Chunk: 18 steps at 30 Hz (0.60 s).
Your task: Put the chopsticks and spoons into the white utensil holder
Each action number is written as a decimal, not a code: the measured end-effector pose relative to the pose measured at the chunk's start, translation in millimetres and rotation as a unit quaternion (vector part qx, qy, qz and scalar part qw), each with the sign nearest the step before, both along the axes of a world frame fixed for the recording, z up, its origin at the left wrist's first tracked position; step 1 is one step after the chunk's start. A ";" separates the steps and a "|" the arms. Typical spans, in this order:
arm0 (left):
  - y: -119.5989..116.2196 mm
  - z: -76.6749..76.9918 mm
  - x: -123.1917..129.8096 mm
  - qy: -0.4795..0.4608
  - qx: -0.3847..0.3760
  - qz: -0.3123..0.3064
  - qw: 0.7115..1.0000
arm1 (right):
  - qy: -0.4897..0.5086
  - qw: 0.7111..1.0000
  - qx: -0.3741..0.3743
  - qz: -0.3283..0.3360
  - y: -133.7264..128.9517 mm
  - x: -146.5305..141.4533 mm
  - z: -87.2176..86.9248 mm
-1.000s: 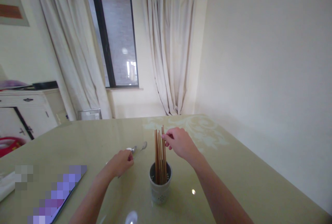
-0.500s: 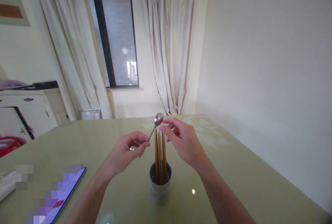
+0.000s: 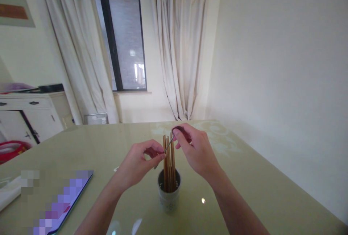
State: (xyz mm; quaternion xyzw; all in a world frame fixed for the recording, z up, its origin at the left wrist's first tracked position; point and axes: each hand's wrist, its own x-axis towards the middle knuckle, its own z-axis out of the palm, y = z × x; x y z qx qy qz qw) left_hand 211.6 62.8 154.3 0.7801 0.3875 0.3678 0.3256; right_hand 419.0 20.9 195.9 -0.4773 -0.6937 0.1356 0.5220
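A metal spoon (image 3: 169, 144) is held slantwise between my two hands, above a cup of chopsticks. My left hand (image 3: 143, 160) pinches its handle between thumb and fingers. At the upper end, my right hand (image 3: 196, 148) is closed around the bowl of the spoon, thumb against it, so the bowl is mostly hidden. Several wooden chopsticks (image 3: 169, 177) stand upright in the pale patterned cup (image 3: 169, 201), just below and between my hands. The spoon crosses in front of their upper ends.
On the left of the glossy table (image 3: 244, 191) lies a phone or tablet (image 3: 72, 197), partly pixelated, with a white object (image 3: 11, 193) beside it. A white cabinet (image 3: 40, 110) and a red basin-like thing (image 3: 16, 151) are beyond the left edge. A wall runs along the right.
The spoon has shifted right and tipped over further. My right hand, earlier next to the bowl with fingers apart from it, has closed on the bowl. My left hand has moved right.
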 end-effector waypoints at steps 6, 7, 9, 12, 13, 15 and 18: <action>27.3 -17.8 -14.2 0.048 -0.004 0.030 0.998 | -0.001 1.000 0.012 -0.016 -1.0 8.6 4.5; 35.7 -25.7 -19.9 0.085 0.002 0.067 0.994 | -0.005 1.000 0.012 -0.023 -1.2 10.6 5.0; 51.5 -44.0 -32.1 0.193 0.016 0.137 0.972 | -0.012 0.999 0.010 -0.031 -1.4 14.7 5.7; 66.8 -71.0 -47.2 0.358 0.023 0.196 0.913 | -0.026 0.999 0.001 -0.033 -1.5 19.6 6.3; 69.2 -78.5 -50.5 0.398 0.020 0.204 0.894 | -0.032 0.999 0.001 -0.036 -1.6 20.8 6.5; 71.2 -90.1 -54.7 0.445 0.009 0.210 0.870 | -0.049 0.998 -0.002 -0.043 -1.5 22.2 7.0; 71.2 -100.5 -57.2 0.466 -0.005 0.213 0.859 | -0.084 0.995 -0.012 -0.048 -0.9 22.9 7.2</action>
